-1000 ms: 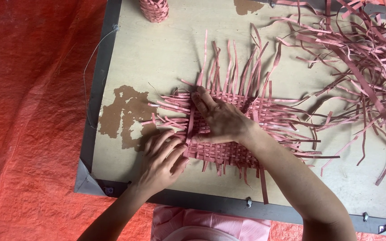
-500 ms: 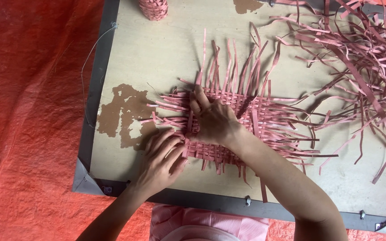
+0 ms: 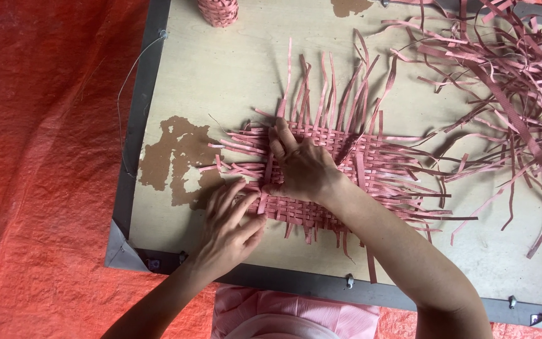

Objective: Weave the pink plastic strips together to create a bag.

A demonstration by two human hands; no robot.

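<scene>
Two hands work on a pale wooden board (image 3: 233,81) with a dark metal rim, which lies on an orange tarp (image 3: 39,169). Filling the board's far right corner is a loose heap of pink strips (image 3: 509,81). Near the middle of the board, closer to its near edge, lies a flat woven mat (image 3: 334,169) of the same pink strips, its loose ends fanning out on every side. The right hand (image 3: 302,169) lies open and flat on the mat, pressing it down with fingers pointing to the left edge. The left hand (image 3: 230,223) rests just beside it at the mat's near left corner, fingers spread and touching the strip ends. A small woven pink basket (image 3: 217,11) stands at the far edge.
</scene>
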